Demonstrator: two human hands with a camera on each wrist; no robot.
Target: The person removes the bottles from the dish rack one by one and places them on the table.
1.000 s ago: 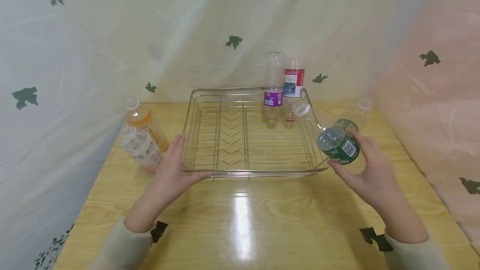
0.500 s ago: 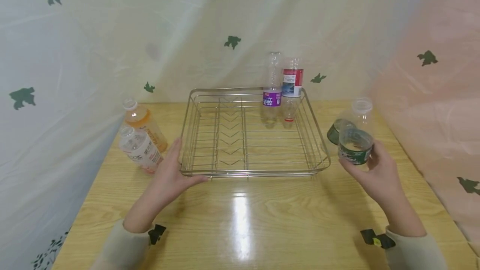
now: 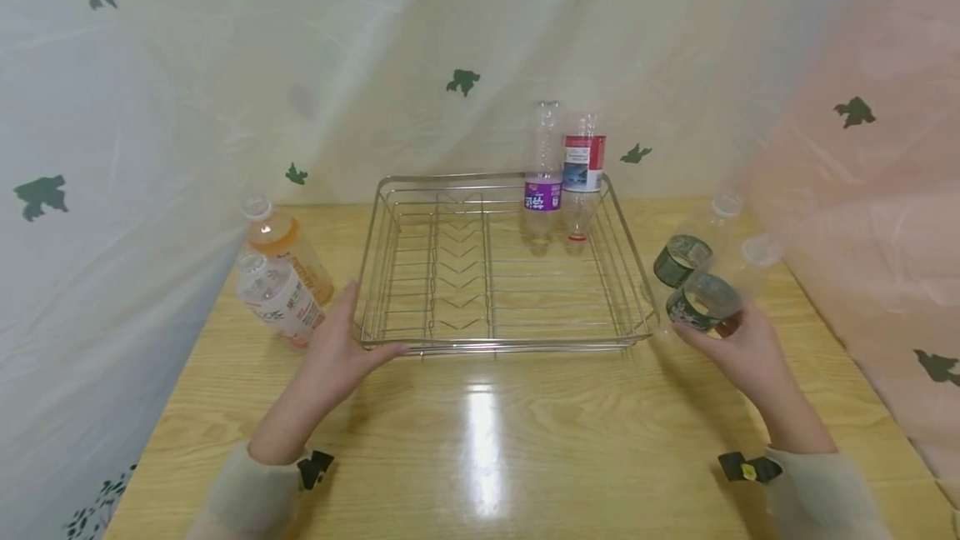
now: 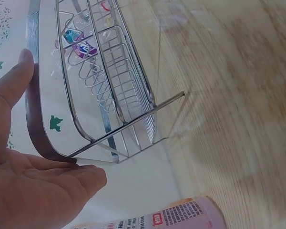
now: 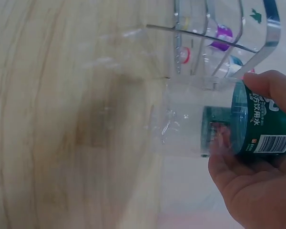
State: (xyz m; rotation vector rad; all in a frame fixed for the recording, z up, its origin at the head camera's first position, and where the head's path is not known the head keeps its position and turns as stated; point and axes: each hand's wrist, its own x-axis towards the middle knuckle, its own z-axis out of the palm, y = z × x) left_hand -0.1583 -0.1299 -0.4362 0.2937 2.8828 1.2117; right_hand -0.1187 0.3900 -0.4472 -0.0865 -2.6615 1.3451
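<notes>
My left hand [image 3: 330, 361] rests on the near left corner of a wire dish rack [image 3: 525, 347], fingers straight along its side and thumb along the front rim. The corner lies between thumb and fingers in the left wrist view. To the right of the rack, my right hand [image 3: 746, 365] grips a clear plastic bottle by its green label [image 5: 267, 119]. That bottle is upright, its pale top pointing up, its clear lower part near the tabletop. Another green-labelled bottle [image 3: 669, 267] stands just behind it. Inside the rack, a purple-labelled bottle [image 3: 543, 196] and a red-labelled bottle [image 3: 583, 163] stand upside down.
Left of the rack stand an orange bottle [image 3: 303, 261] and a bottle with a pale label [image 3: 288, 307], close to my left hand. Everything is on a wooden table [image 3: 480, 457]. A pale curtain with dark bird prints [image 3: 337, 65] encloses the back and sides.
The bottle in my right hand has turned from tipped over the rack's right front corner to upright, moving right and then down beside the other green-labelled bottle. My left hand has stayed at the rack.
</notes>
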